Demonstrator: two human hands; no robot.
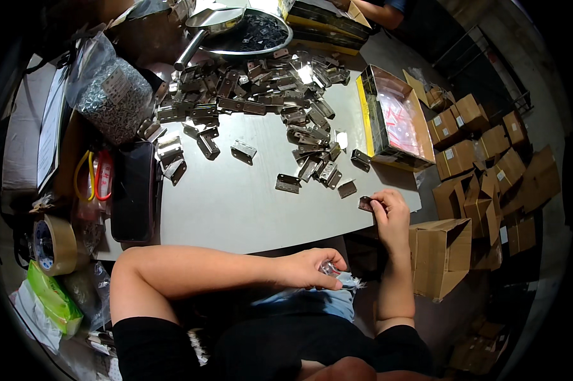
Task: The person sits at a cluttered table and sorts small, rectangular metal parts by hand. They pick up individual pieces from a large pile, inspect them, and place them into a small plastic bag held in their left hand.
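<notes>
My right hand [392,214] is at the table's right front edge, its thumb and fingers pinching a small dark metal hinge [365,203]. In front of my body, just off the table edge, my left hand [315,269] is curled around a shiny, crumpled clear plastic bag [328,267]; its contents are too small to make out. Close to the right hand lie a single hinge [347,188] and another hinge [360,160]. Many more loose metal hinges [251,105] are heaped across the back of the table, with a few spread singly toward the middle.
An open box [369,120] of plastic bags borders the table's right side. A metal pan [215,20] rests over a bowl [280,46] of dark pieces at the back. Left are a bag of screws [118,95], a phone [133,193] and tape [56,244]. Cardboard boxes [448,254] crowd the right.
</notes>
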